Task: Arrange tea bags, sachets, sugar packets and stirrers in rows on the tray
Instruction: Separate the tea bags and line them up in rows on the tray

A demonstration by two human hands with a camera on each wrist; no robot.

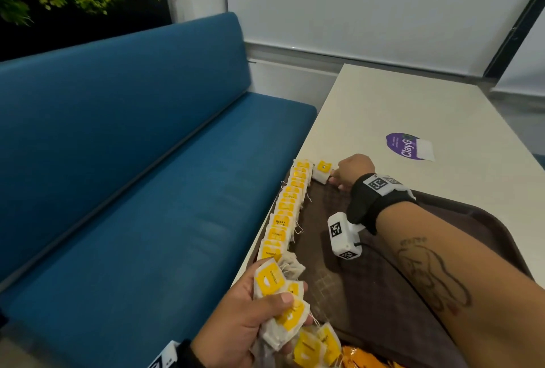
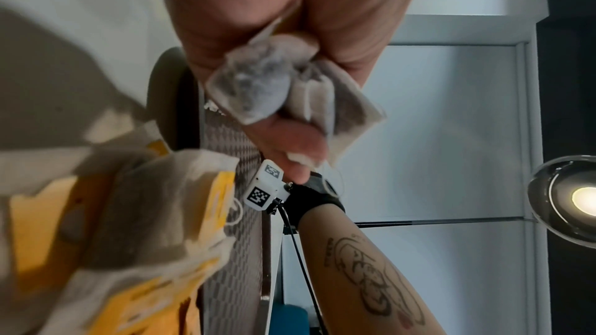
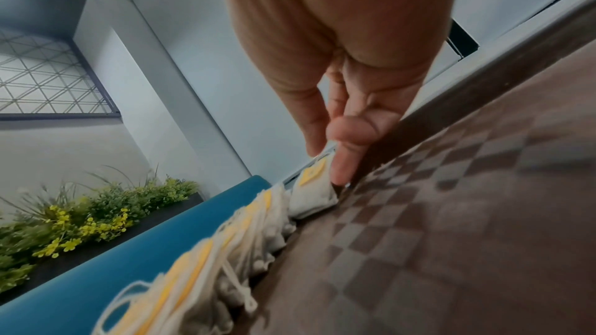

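One row of tea bags [image 1: 286, 208] lines the tray [image 1: 368, 308]'s left edge. My right hand [image 1: 352, 171] touches the corner tea bag [image 1: 322, 171] starting a second row; I cannot tell whether it is pinching. My left hand [image 1: 241, 323] grips a bunch of tea bags [image 1: 269, 279]. Orange packets [image 1: 362, 358] are unsorted, and I see no stirrers.

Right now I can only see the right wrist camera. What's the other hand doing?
Observer: The left hand grips a bunch of tea bags by the near left corner of the tray.
Operator: Are there more to put out?
Observer: Yes, a loose pile of them lies just nearer the person than that hand.
Operator: Is anything on the table past the tray?
Observer: A purple round sticker lies on the white table.
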